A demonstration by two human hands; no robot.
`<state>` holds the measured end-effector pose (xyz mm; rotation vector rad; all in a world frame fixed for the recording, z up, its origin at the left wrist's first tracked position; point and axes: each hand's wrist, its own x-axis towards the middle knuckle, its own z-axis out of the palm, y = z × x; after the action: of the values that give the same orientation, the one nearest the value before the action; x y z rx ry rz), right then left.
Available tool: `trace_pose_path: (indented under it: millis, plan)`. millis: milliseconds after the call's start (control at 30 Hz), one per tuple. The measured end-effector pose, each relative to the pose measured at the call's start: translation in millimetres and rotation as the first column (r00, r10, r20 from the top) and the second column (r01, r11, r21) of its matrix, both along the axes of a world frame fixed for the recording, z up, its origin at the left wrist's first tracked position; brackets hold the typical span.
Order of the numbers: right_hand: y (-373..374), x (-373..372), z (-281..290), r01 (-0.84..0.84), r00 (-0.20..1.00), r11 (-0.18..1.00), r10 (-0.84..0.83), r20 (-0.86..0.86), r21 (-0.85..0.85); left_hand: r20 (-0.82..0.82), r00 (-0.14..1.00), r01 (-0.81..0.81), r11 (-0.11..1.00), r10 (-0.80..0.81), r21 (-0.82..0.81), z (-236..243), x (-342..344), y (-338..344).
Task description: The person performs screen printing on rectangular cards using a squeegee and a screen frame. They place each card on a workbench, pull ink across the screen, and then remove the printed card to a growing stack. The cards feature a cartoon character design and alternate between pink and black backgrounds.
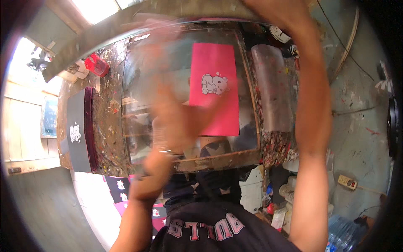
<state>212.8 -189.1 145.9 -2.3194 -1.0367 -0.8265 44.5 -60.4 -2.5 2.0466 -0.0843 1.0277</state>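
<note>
Left hand, motion-blurred at centre frame, over the glass pane of a paint-spattered printing table; fingers seemingly spread, grip not discernible. Right hand at the top edge, largely cut off, grip not discernible. Pink sheet with white cartoon print lying flat on the glass, upper centre, just right of the left hand. Stack of dark sheets at far left; red container at upper left.

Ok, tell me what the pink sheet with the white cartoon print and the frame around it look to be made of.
The pink rectangular sheet looks like matte paper or thin card: flat, crisp-edged, unglossy. The brown rectangular frame seems to be worn wood, paint-stained; the translucent panel it holds may be mesh or film, which the blur leaves open.
</note>
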Motion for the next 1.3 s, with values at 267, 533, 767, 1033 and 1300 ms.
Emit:
trace_pose_path:
  millis: [267,533,767,1033,1300]
  plan:
    - [-73.3,-121.2,-182.1,-0.085,0.989,0.990,0.097,0.108,-0.116,-0.588,0.800,0.272,0.804,0.116,0.529,-11.1,-56.7,81.5]
    - [-77.2,-146.1,-224.1,-0.141,0.963,0.884,0.019,-0.268,-0.445,-0.629,0.769,0.274,0.832,0.112,0.483,-90.5,-71.9,70.0]
    - [-40.3,-47.9,-202.2,-0.166,0.858,0.841,-0.134,-0.495,-0.515,-0.664,0.740,0.317,0.816,0.106,0.483,-88.2,-67.0,70.3]
    - [-55.0,-93.4,-201.8,-0.162,0.918,0.905,-0.008,-0.397,-0.393,-0.653,0.755,0.301,0.849,0.067,0.435,-96.5,-70.2,76.0]
    - [-37.0,-33.3,-244.8,0.077,0.996,0.947,-0.085,-0.013,-0.311,-0.672,0.740,0.312,0.865,0.039,0.393,-100.3,-68.1,78.3]
